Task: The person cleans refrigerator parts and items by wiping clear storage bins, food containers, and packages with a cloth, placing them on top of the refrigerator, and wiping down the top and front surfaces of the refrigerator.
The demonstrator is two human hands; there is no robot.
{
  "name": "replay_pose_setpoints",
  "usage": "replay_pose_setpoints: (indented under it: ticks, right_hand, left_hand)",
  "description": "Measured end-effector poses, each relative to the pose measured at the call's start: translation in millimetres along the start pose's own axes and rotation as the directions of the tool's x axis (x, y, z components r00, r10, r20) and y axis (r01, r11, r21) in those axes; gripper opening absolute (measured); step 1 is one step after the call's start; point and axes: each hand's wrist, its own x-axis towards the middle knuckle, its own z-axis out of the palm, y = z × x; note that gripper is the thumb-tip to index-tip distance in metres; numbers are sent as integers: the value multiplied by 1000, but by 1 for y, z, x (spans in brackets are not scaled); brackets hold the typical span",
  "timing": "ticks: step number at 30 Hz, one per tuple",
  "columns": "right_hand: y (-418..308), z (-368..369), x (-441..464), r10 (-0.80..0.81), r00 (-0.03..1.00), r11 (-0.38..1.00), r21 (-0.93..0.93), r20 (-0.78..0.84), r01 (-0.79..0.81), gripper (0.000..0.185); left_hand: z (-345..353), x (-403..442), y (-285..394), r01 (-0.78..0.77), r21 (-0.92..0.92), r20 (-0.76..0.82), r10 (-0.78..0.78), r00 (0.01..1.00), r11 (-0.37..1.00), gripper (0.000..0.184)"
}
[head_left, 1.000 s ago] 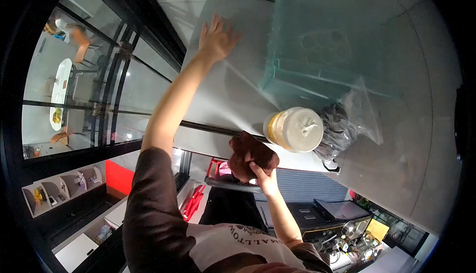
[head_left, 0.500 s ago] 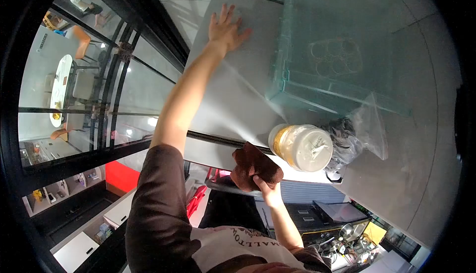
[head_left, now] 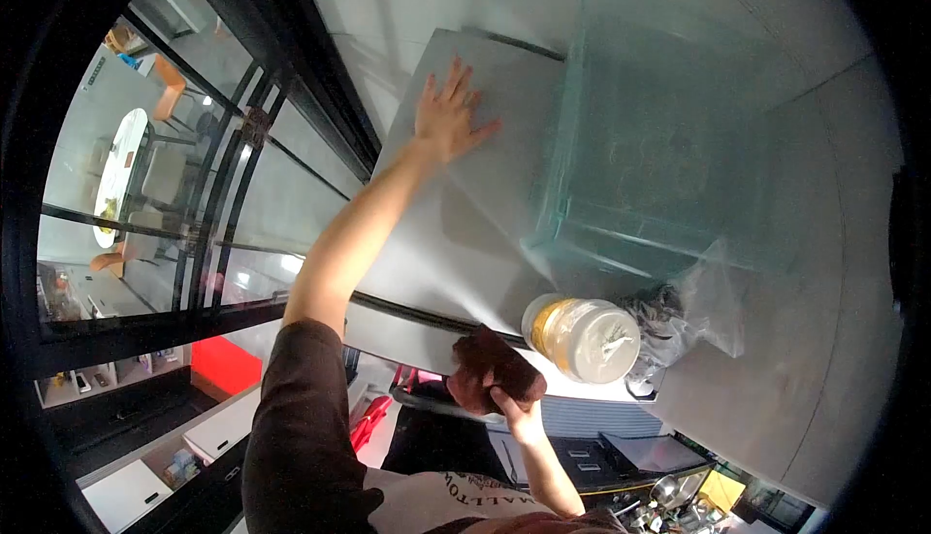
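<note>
brown cloth (head_left: 497,371): matt, soft-looking textile. grey tabletop (head_left: 485,248): smooth, satin, carrying streaked highlights. blue-green box (head_left: 659,175): smooth and transparent; glass or clear plastic cannot be told apart. jar (head_left: 555,330): smooth, plastic-looking, with a semi-gloss lid (head_left: 613,348). bag (head_left: 713,303): thin, clear, crinkled plastic with glossy creases. sleeve (head_left: 301,418): matt, dark cloth.

Home/ofc, unclear: tbl (head_left: 116,180), chairs (head_left: 168,83) behind glass (head_left: 281,194)
</note>
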Motion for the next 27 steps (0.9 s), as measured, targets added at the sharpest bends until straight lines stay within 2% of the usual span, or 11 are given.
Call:
replay_pose_setpoints:
  ticks: [5, 8, 11, 14, 17, 20, 23, 27]
  right_hand:
    - [5, 1, -3, 23, 999, 999, 35, -29, -22, 38]
    - [3, 0, -1, -8, 1000, 1000, 5, 5, 8, 36]
    - [1, 0, -2, 14, 1000, 999, 46, 5, -14, 36]
    - [4, -3, -2, 37, 999, 999, 32, 24, -38, 37]
    - [5, -5, -1, 22, 999, 1000, 5, 34, -23, 37]
    - [5, -4, -1, 7, 1000, 1000, 20, 24, -8, 38]
    - [4, -3, -1, 6, 1000, 1000, 9, 26, -6, 39]
    - [3, -3, -1, 28, 999, 999, 27, 43, -29, 40]
  left_hand:
    - [-1, 13, 6, 80, -27, 0, -80, 997, 996, 67]
    - [10, 14, 7, 76, -105, -69, -84, 994, 992, 63]
    - [10, 2, 5, 18, -65, -99, -25, 995, 998, 68]
    - [-7, -15, 4, -27, 37, 45, 26, 999, 999, 67]
    - [-8, -19, 2, -34, -47, 16, 35, 999, 998, 67]
    - [-16, -13, 5, -41, 5, 66, 41, 997, 999, 67]
    - [5, 2, 6, -23, -46, -34, 21, 999, 999, 68]
    - [8, 24, 14, 30, -48, -37, -32, 999, 998, 64]
